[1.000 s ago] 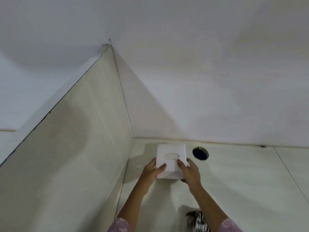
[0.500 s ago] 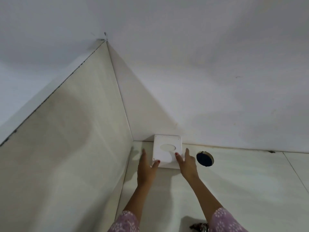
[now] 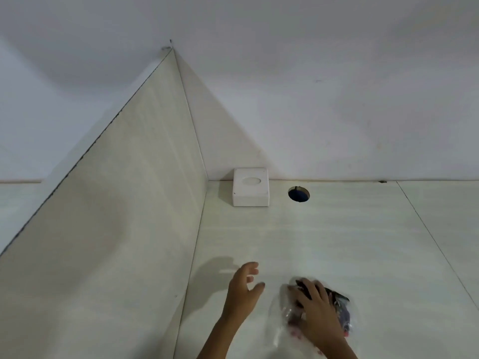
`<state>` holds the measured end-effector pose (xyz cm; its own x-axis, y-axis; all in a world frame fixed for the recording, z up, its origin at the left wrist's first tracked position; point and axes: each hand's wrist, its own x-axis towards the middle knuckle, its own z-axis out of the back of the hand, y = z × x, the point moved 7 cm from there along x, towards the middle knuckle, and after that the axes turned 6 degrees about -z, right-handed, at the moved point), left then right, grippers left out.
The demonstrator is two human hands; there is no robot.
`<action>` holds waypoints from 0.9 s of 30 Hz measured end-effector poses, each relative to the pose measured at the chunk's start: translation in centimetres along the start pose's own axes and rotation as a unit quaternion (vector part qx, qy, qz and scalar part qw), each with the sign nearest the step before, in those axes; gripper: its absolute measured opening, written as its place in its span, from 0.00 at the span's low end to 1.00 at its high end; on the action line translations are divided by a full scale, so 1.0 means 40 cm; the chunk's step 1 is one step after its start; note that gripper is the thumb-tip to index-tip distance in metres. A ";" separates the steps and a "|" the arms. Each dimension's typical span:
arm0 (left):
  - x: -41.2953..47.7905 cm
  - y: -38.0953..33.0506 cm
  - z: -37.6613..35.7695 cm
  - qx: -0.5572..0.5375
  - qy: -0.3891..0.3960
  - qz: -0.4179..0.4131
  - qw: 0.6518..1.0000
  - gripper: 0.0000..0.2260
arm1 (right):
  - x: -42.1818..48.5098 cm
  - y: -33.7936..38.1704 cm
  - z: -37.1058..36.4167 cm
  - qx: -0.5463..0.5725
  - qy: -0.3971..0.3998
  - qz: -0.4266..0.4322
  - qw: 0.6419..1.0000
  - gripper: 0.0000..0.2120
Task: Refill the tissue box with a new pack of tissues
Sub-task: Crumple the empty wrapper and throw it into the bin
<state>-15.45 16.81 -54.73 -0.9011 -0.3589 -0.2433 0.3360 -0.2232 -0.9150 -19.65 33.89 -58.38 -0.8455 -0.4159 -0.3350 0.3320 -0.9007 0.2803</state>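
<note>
A white square tissue box (image 3: pixel 250 187) with an oval slot on top stands on the pale desk (image 3: pixel 337 242), pushed against the back wall near the left partition. No tissue shows through the slot. Far in front of it, my left hand (image 3: pixel 242 294) hovers over the desk with fingers spread and nothing in it. My right hand (image 3: pixel 317 309) lies on a crumpled clear plastic wrapper (image 3: pixel 339 308) with dark print near the desk's front edge; its fingers rest over the wrapper, and I cannot tell whether they are closed on it.
A round cable hole (image 3: pixel 298 194) opens in the desk just right of the box. A tall pale partition (image 3: pixel 129 216) walls off the left side. A seam (image 3: pixel 427 234) runs diagonally across the desk at the right.
Both hands have let go of the tissue box, which now stands against the back wall, and have drawn back toward me. My right hand has come down onto the plastic wrapper.
</note>
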 end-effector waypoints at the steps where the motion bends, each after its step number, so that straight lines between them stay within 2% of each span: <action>1: -0.029 0.004 -0.010 0.014 0.029 -0.010 0.999 0.22 | -0.007 -0.007 0.009 0.041 -0.061 0.004 0.997 0.29; 3: -0.088 0.009 -0.052 0.060 0.117 -0.034 0.991 0.32 | -0.025 -0.026 0.051 0.150 -0.121 -0.049 0.980 0.14; 4: -0.119 0.004 -0.079 0.080 0.161 -0.052 0.982 0.36 | -0.029 -0.028 0.081 0.233 -0.128 -0.086 0.960 0.09; 6: -0.169 -0.025 -0.121 0.074 0.185 -0.085 0.976 0.35 | -0.048 -0.019 0.124 0.375 -0.150 -0.119 0.907 0.10; 8: -0.203 -0.070 -0.126 -0.021 0.095 -0.093 0.991 0.25 | -0.090 0.013 0.144 0.484 -0.132 -0.106 0.859 0.11; 9: -0.220 -0.096 -0.115 -0.063 0.034 -0.097 0.993 0.21 | -0.122 0.027 0.151 0.548 -0.123 -0.092 0.822 0.12; 11: -0.256 -0.143 -0.089 -0.107 -0.051 -0.109 0.987 0.19 | -0.210 0.055 0.166 0.680 -0.112 -0.041 0.724 0.11; 12: -0.276 -0.157 -0.077 -0.123 -0.074 -0.108 0.984 0.19 | -0.261 0.069 0.172 0.708 -0.099 -0.010 0.699 0.09; 13: -0.295 -0.159 -0.066 -0.135 -0.091 -0.103 0.981 0.18 | -0.309 0.080 0.176 0.706 -0.088 0.016 0.703 0.09; 15: -0.344 -0.149 -0.061 -0.138 -0.096 -0.096 0.981 0.13 | -0.388 0.089 0.156 0.628 -0.081 0.045 0.773 0.17; 16: -0.377 -0.143 -0.070 -0.135 -0.083 -0.093 0.983 0.10 | -0.426 0.080 0.149 0.582 -0.109 0.042 0.805 0.17; 18: -0.455 -0.118 -0.107 -0.158 -0.029 -0.070 0.984 0.12 | -0.499 0.041 0.133 0.551 -0.168 0.015 0.818 0.12; 19: -0.497 -0.105 -0.130 -0.179 0.006 -0.056 0.982 0.15 | -0.532 0.017 0.117 0.551 -0.180 -0.003 0.814 0.15; 21: -0.579 -0.094 -0.168 -0.210 0.063 -0.056 0.974 0.20 | -0.595 -0.030 0.078 0.593 -0.177 -0.044 0.785 0.20; 23: -0.646 -0.094 -0.184 -0.141 0.078 -0.123 0.979 0.21 | -0.654 -0.087 0.033 0.642 -0.181 -0.091 0.739 0.21; 25: -0.695 -0.098 -0.210 -0.062 0.088 -0.209 0.972 0.16 | -0.701 -0.138 -0.026 0.682 -0.184 -0.142 0.694 0.20; 27: -0.719 -0.083 -0.264 -0.030 0.125 -0.229 0.965 0.12 | -0.743 -0.175 -0.096 0.718 -0.186 -0.178 0.646 0.16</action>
<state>6.45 37.45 -48.09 -0.9917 -0.0039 0.1281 -0.1230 -0.2515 -0.9600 4.77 52.07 -53.86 -0.8918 0.0849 -0.4445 -0.4172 0.2262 0.8802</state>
